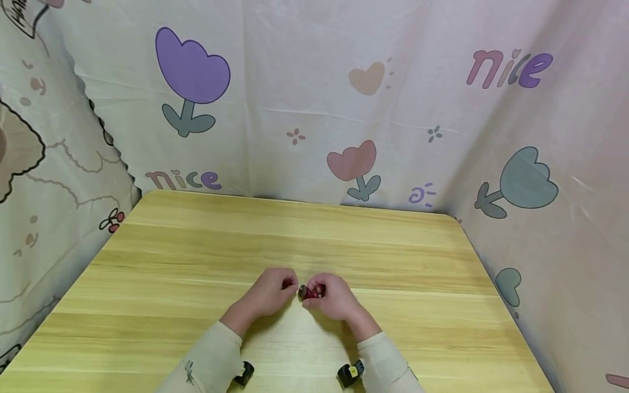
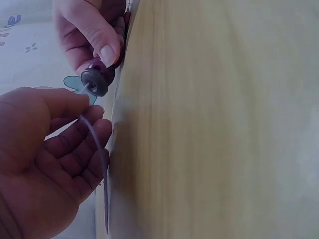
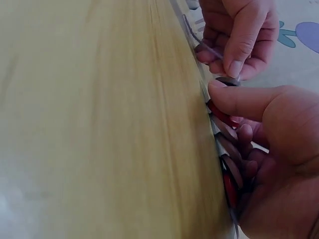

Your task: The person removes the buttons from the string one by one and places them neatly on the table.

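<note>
Beads (image 3: 228, 146) sit half hidden, gripped by the right hand (image 1: 336, 299), the left hand (image 1: 269, 292) pinching cord (image 2: 104, 167) (flowered cloth (image 1: 300, 82) behind).

My sleeves (image 1: 211, 349) were cream. My cord (image 2: 104, 164) was greyish purple; my beads (image 3: 230, 189) showed red and brown, the end bead (image 2: 99, 81) dark grey. The table (image 1: 245, 234) was yellow with streaky wood grain, and the pale cloth (image 1: 295, 60) bore purple, pink and grey-green tulips (image 1: 194, 71).

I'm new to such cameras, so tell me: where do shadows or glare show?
Head view: soft shadows under left hand and right hand on the table; left wrist view: dimmer, pale sheen at right; right wrist view: also dimmer, pale sheen lower left.
</note>
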Tool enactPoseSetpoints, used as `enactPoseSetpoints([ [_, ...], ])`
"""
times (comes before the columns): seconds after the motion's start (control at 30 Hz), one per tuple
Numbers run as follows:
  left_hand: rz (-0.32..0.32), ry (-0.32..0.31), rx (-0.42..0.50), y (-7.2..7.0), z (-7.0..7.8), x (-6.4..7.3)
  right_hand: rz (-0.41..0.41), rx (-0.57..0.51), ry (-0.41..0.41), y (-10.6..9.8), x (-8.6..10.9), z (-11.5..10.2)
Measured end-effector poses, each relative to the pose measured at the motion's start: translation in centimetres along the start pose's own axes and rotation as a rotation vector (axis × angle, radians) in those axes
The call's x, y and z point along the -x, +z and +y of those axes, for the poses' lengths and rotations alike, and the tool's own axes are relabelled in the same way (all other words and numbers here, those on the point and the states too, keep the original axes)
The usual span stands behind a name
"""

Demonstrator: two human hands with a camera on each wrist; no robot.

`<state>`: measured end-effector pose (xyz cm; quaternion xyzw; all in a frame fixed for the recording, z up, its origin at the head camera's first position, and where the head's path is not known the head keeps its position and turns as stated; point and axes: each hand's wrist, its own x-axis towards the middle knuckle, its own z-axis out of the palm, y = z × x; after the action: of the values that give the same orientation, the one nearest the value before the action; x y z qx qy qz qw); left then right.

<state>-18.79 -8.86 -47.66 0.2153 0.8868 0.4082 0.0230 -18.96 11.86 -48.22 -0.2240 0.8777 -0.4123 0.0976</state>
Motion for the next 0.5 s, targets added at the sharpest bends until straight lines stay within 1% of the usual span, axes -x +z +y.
enactPoseSetpoints([
  [0.13,0.029,-0.056,-0.003,-0.06,0.21,-0.03,-0.009,-0.018,-0.038,-0.04,0.06,0.21],
  [0.23,0.046,-0.085,0.001,-0.09,0.30,-0.11,-0.012,-0.027,-0.041,-0.06,0.02,0.32],
  [0.4,0.044,-0.082,0.041,-0.17,0.46,-0.09,-0.012,-0.032,-0.035,-0.11,-0.01,0.40],
  [0.5,0.043,-0.082,0.053,-0.15,0.41,-0.04,-0.005,-0.087,-0.013,-0.14,0.10,0.50],
])
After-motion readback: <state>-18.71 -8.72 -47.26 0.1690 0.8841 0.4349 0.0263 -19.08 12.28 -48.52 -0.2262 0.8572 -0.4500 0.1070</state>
